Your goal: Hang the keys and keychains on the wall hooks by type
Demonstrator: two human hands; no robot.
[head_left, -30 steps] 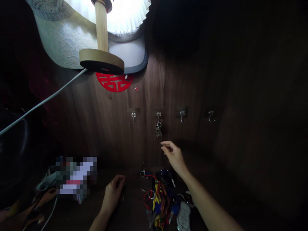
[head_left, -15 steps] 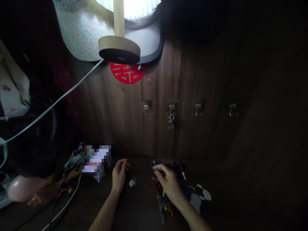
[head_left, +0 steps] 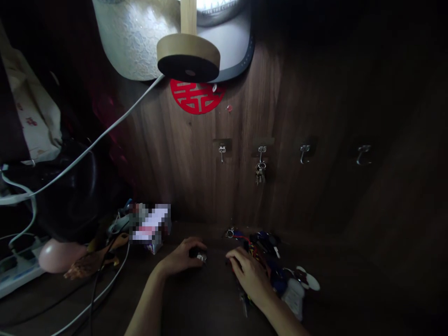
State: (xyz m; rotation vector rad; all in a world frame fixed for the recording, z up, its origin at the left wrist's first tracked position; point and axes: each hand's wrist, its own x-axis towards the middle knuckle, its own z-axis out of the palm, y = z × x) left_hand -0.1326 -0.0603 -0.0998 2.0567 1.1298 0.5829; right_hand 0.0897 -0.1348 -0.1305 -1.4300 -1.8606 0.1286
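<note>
under right hand [head_left: 251,276], key pile [head_left: 279,283], within left hand [head_left: 182,256], silvery keys [head_left: 201,257]

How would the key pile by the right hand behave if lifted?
The key pile would probably shift piecemeal, since it's many overlapping pieces. Its red and yellow cords look floppy, so they might snag; the shiny metal ring would likely stay stiff.

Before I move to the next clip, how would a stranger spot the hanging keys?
Across the dark brown wooden panel runs a row of four silver metal hooks. The silvery metal key bunch occupies the second from the left: the only keys hanging up.
</note>
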